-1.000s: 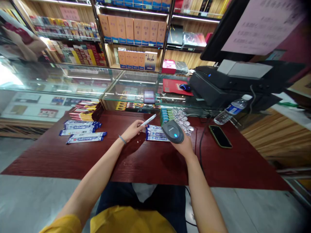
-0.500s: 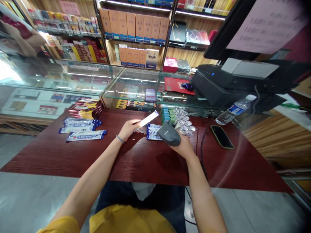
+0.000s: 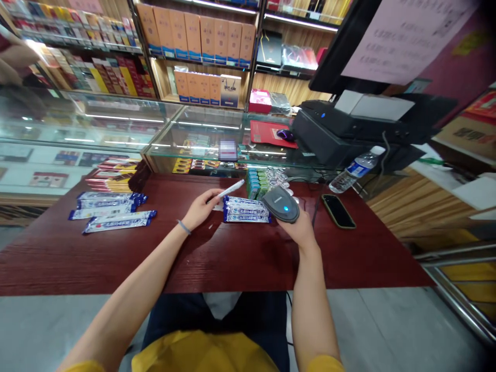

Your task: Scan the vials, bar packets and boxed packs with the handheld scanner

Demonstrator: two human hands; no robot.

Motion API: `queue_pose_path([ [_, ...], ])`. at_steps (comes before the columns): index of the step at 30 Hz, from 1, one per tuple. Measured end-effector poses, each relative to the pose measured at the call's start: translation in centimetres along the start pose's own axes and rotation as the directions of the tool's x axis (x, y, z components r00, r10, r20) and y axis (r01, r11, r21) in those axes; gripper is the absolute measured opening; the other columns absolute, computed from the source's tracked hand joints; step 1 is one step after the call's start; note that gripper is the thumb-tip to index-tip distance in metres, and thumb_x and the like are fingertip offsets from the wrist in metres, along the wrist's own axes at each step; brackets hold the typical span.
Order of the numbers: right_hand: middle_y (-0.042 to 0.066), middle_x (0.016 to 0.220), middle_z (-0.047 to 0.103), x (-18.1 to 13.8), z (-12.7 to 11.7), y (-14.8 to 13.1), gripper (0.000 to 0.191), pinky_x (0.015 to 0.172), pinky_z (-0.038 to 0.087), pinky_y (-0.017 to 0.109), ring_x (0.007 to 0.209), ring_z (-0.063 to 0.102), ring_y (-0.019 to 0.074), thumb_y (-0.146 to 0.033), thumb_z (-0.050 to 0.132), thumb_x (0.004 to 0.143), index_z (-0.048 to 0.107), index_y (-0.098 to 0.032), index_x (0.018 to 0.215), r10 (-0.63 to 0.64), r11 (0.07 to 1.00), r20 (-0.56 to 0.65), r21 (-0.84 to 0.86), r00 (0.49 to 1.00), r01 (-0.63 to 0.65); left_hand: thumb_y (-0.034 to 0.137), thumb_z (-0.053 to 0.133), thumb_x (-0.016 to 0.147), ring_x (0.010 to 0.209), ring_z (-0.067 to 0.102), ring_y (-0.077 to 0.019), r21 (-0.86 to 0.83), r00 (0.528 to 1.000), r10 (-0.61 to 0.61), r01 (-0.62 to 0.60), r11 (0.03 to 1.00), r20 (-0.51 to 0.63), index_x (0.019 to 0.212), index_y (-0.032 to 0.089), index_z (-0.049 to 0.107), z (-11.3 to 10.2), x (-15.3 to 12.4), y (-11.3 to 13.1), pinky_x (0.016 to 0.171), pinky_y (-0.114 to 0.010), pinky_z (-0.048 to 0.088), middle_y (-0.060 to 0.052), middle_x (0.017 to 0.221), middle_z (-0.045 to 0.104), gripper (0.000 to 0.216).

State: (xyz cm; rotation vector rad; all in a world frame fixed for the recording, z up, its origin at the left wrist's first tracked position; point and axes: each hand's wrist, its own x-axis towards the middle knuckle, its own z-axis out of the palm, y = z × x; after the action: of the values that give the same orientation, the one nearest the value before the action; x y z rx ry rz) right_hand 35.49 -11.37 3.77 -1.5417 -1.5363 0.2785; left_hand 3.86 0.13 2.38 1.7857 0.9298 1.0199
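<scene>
My left hand (image 3: 199,208) pinches one long blue-and-white packet (image 3: 231,188), tilted up edge-on above the dark red table (image 3: 232,258). My right hand (image 3: 298,230) grips a grey handheld barcode scanner (image 3: 281,203) with a blue light on, its head turned toward the packet. Between the two hands a small pile of the same blue-and-white packets (image 3: 246,210) lies flat on the table.
More blue-and-white packets (image 3: 112,212) and a stack of red-yellow cartons (image 3: 116,175) lie at the left. Green packs (image 3: 256,182), small round jars (image 3: 277,178), a phone (image 3: 338,211), a water bottle (image 3: 354,169), a black register (image 3: 349,129) and glass counters (image 3: 116,124) stand behind.
The packet in my left hand has dropped lower and flatter toward the pile. The scanner has turned so its blue light faces up again. The view has shifted a little to the right.
</scene>
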Motion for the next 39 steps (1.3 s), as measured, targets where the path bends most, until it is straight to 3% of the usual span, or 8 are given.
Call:
queue_pose_path([
  [3,0.011,0.112,0.08,-0.1,-0.7,0.6,0.058,0.091,0.061,0.041,0.103,0.077,0.0314,-0.036,0.078,0.074,0.069,-0.018,0.128,0.024,1.0,-0.063,0.015,0.998,-0.023,0.039,0.057,0.098,0.118,0.064,-0.0248,0.218,0.983,0.171,-0.183,0.959,0.072,0.125,0.021,0.069,0.9,-0.2,-0.1,0.107,-0.041,0.047,-0.009,0.127,0.072,0.034],
  [6,0.013,0.115,0.079,-0.1,-1.1,1.1,0.058,0.095,0.059,0.044,0.105,0.076,0.0315,-0.037,0.078,0.076,0.068,-0.017,0.129,0.023,0.999,-0.108,0.047,0.994,-0.018,0.032,0.06,0.097,0.121,0.063,-0.0266,0.38,0.946,0.258,-0.315,0.87,0.194,0.129,0.023,0.067,2.3,-0.4,-0.3,0.107,-0.044,0.046,-0.009,0.13,0.071,0.034],
  [16,0.012,0.111,0.08,-0.1,-1.1,0.8,0.055,0.097,0.058,0.045,0.105,0.076,0.0322,-0.034,0.078,0.076,0.069,-0.017,0.127,0.026,0.999,-0.124,0.042,0.992,-0.02,0.021,0.062,0.095,0.12,0.061,-0.0275,0.576,0.91,0.23,-0.399,0.714,0.345,0.128,0.027,0.067,5.9,-1.0,0.2,0.1,-0.044,0.04,-0.008,0.129,0.072,0.034],
  [24,0.012,0.113,0.08,-0.2,-0.7,1.2,0.064,0.095,0.06,0.044,0.108,0.075,0.033,-0.036,0.079,0.074,0.066,-0.018,0.134,0.01,1.0,-0.117,0.018,0.993,-0.008,0.018,0.061,0.093,0.125,0.056,-0.0278,0.62,0.918,0.236,-0.39,0.68,0.319,0.129,0.029,0.068,6.1,-1.3,-0.1,0.1,-0.046,0.034,-0.005,0.133,0.07,0.038],
  [32,0.013,0.113,0.08,-0.2,-0.3,1.1,0.059,0.091,0.062,0.042,0.104,0.077,0.0323,-0.035,0.079,0.074,0.068,-0.018,0.129,-0.027,1.0,-0.14,-0.015,0.99,0.025,0.025,0.061,0.096,0.126,0.056,-0.0279,0.609,0.93,0.241,-0.364,0.704,0.277,0.128,0.029,0.07,5.9,-1.3,-0.3,0.101,-0.046,0.038,-0.008,0.136,0.068,0.033],
  [36,0.012,0.102,0.082,-0.3,0.5,0.6,0.057,0.085,0.063,0.039,0.094,0.079,0.0301,-0.034,0.08,0.072,0.07,-0.017,0.126,-0.03,0.999,-0.156,0.007,0.987,0.032,0.03,0.063,0.097,0.124,0.058,-0.0279,0.599,0.94,0.28,-0.339,0.726,0.193,0.126,0.027,0.07,4.1,-1.1,-0.5,0.102,-0.047,0.041,-0.009,0.133,0.068,0.03],
  [39,0.012,0.103,0.082,-0.4,1.5,0.1,0.053,0.084,0.063,0.04,0.092,0.079,0.0303,-0.033,0.079,0.071,0.071,-0.017,0.121,-0.053,0.998,-0.098,0.038,0.994,0.057,0.031,0.061,0.098,0.119,0.06,-0.0261,0.571,0.932,0.331,-0.352,0.741,0.146,0.124,0.025,0.071,1.6,-0.8,-0.5,0.103,-0.045,0.045,-0.01,0.127,0.07,0.029],
])
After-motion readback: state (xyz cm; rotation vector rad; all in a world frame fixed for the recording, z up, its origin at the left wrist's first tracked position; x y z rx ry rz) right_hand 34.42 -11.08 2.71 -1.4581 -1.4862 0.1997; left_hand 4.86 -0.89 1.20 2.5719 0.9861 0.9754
